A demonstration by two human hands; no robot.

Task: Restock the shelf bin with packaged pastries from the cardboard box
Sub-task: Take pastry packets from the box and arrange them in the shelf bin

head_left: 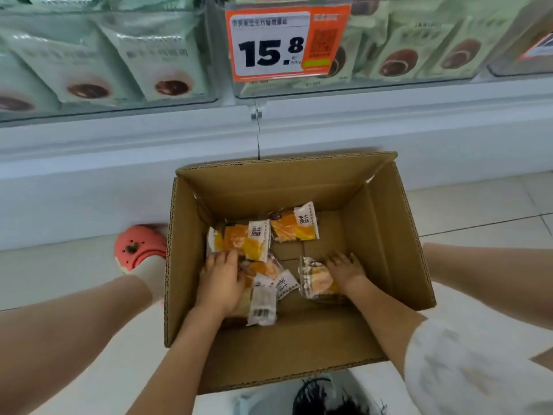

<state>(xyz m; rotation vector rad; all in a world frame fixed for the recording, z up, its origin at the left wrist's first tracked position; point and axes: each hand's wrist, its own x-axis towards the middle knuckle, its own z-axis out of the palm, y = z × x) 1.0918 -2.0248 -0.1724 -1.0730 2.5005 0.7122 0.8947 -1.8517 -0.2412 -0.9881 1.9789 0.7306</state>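
Both hands were down inside the open cardboard box [386, 235], which stood on the tiled floor [484, 211] before the shelf bin [359, 88] of green packets. The left hand [223, 283] lay palm-down with fingers spread over a cluster of packaged pastries [263, 283] near the box's left wall, touching an orange-and-white pastry [242, 242] at its fingertips, though whether it gripped any could not be told. The right hand [344, 269] lay with fingers curled on a single pastry packet [315, 280] toward the box's middle, just left of the palm; one more packet [294, 226] lay apart near the far wall.
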